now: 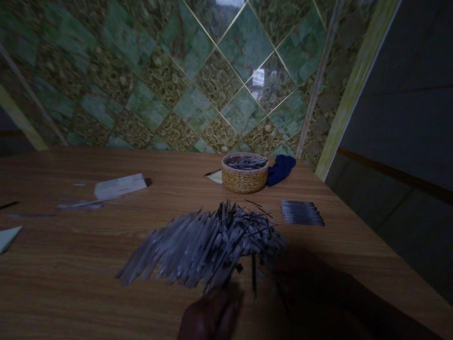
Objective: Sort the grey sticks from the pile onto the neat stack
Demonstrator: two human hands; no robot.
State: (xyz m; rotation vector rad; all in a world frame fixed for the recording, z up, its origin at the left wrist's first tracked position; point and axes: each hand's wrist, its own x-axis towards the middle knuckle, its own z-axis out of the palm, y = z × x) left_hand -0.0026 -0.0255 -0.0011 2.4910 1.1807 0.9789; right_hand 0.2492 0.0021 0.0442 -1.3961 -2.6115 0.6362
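A big loose heap of slim, clear pen-like sticks with black parts [191,245] lies spread over the middle of the wooden table. My left hand [212,314] is at the heap's near edge, its fingers curled together; whatever is in them is too dark to make out. To the right, my right hand [295,271] reaches in at the heap's right end, very dark and blurred, with its fingers hidden in shadow. Between the two hands a black stick [254,276] points toward me. Beyond my right hand, several pens with dark ends [301,212] lie side by side in a neat row.
A woven basket [245,182] holding more sticks stands at the back, beside a dark blue cloth [281,170]. On the left are a white box [120,185], some loose clear pieces [81,205] and a pale paper corner [9,237]. A tiled wall [198,94] rises behind the table.
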